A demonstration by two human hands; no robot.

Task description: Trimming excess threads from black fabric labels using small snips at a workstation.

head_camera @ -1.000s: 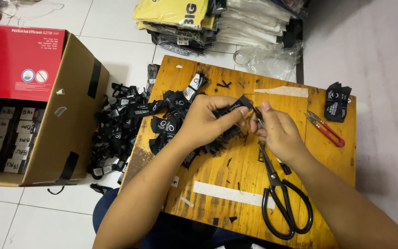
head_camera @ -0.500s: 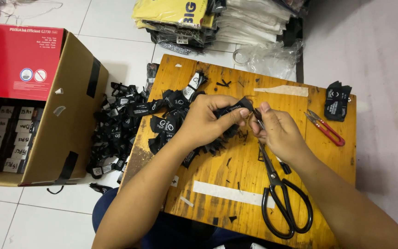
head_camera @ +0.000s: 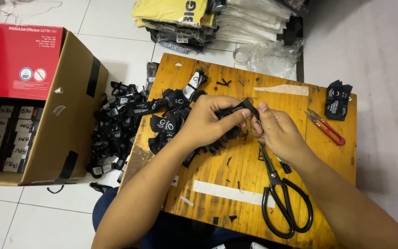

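Observation:
Over the middle of a small wooden table (head_camera: 328, 152), my left hand (head_camera: 208, 122) and my right hand (head_camera: 277, 131) pinch the two ends of one black fabric label (head_camera: 238, 110). The left fingers grip its left part; the right thumb and forefinger hold its right tip. A heap of black labels (head_camera: 171, 117) with white print lies on the table just left of my left hand. Large black scissors (head_camera: 282, 193) lie on the wood under my right wrist.
More black labels (head_camera: 114, 129) spill onto the tiled floor beside an open cardboard box (head_camera: 70, 124). Red-handled snips (head_camera: 325, 127) and a small stack of labels (head_camera: 337, 99) lie at the table's right. Folded garments (head_camera: 217, 18) and a plastic bag (head_camera: 272, 55) lie behind.
Both hands stay in place on the label; only the fingers shift slightly.

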